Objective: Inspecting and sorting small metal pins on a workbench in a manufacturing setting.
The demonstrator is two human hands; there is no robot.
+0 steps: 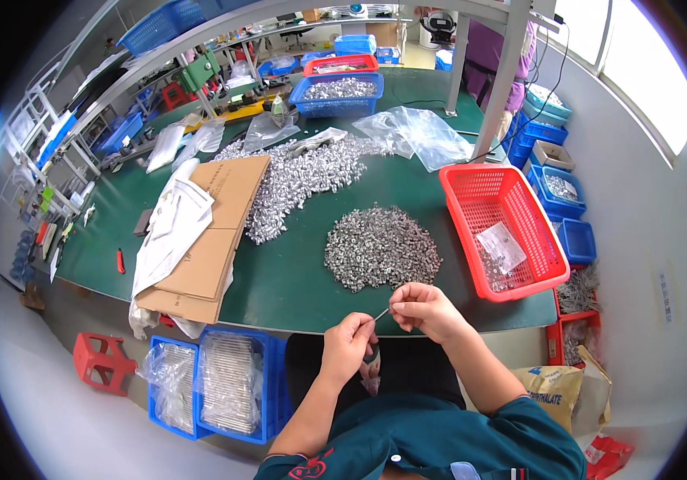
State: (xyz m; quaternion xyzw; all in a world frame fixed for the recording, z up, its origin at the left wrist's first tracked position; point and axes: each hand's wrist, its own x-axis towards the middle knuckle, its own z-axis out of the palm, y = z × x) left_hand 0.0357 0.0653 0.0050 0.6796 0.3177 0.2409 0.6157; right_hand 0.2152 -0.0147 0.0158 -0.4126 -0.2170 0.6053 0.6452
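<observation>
My left hand (347,346) is closed round a thin tool with a slim metal shaft (382,314). A dark part, seemingly its handle, shows below the fingers. The fingers of my right hand (426,310) pinch together at the shaft's far end; whatever small piece they hold is too small to make out. Both hands are just in front of the table's near edge, above my lap. Close beyond them, a round pile of small grey metal parts (382,248) lies on the green table (295,280).
A red basket (547,272) with a clear bag and some small parts stands at right. Behind lies a larger heap of shiny metal pieces (303,180). Cardboard (215,216) and white cloth (171,232) lie left. Blue crates (267,384) stand below; a metal post (503,80) rises behind.
</observation>
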